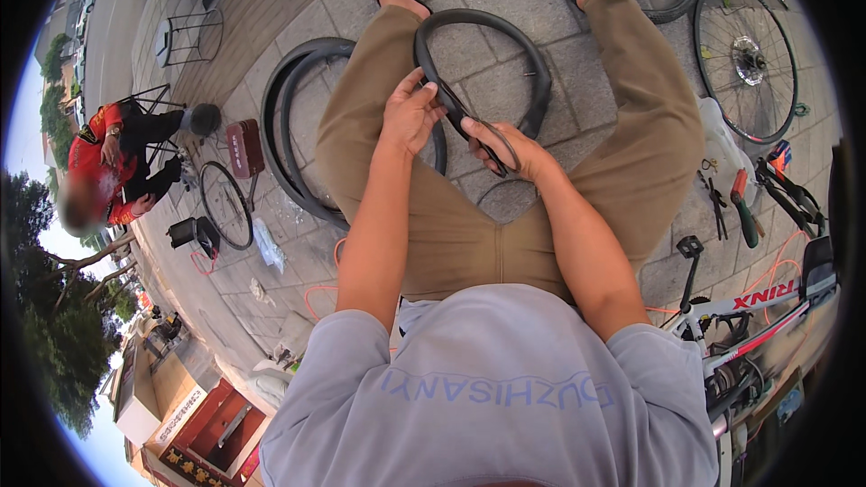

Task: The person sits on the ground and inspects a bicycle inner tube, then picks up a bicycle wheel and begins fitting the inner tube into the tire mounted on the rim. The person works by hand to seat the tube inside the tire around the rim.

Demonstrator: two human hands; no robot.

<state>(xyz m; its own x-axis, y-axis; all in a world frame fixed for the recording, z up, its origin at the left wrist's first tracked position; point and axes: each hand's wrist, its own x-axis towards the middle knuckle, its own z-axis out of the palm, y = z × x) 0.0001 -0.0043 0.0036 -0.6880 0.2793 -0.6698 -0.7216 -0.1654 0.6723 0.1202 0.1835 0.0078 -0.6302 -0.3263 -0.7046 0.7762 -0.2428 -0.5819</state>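
Observation:
A black bicycle inner tube [538, 61] forms a loop between my knees, with a short valve stem pointing inward on its right side. My left hand [413, 114] pinches the tube between thumb and fingers on the loop's near left side. Just to its right, my right hand [507, 148] is closed round a flatter, folded stretch of the same tube. The two hands are close together, and the right fingers are partly hidden. On the paving beside my left leg lies a black tire [273, 113], partly covered by the leg.
Another tire [672, 12] lies by my right foot. A spoked wheel [746, 61] rests at the far right. Nearer are pliers [717, 204], a red-and-green-handled tool [745, 207] and a white bicycle frame [758, 302]. A person in red [113, 158] sits at the left.

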